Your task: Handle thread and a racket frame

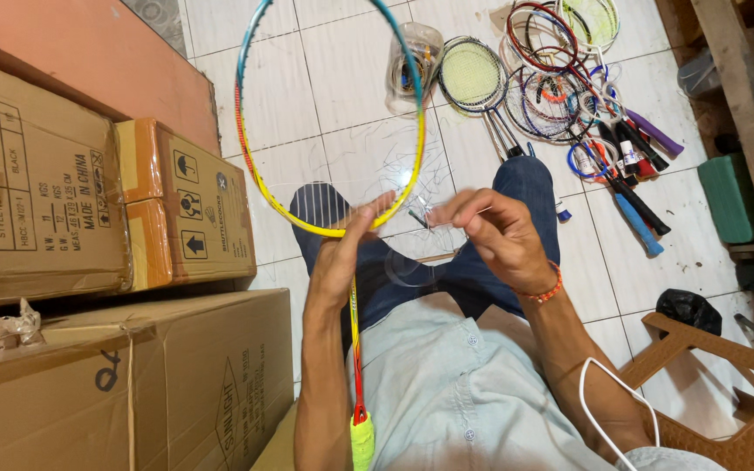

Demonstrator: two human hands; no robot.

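A badminton racket [246, 148] with a yellow, orange and teal frame and no strings across its head stands upright over my lap, its yellow grip near my waist. My left hand [346, 253] grips the bottom of the racket head where it meets the shaft. My right hand [490, 231] is raised beside the frame, fingers pinched on a thin clear string [425, 214] that loops down over my knees.
Cardboard boxes [63, 201] are stacked close on my left. A pile of rackets [560, 87] and a clear plastic jar [412, 61] lie on the white tiled floor ahead. A brown plastic chair [709, 384] and a green box [730, 196] are at right.
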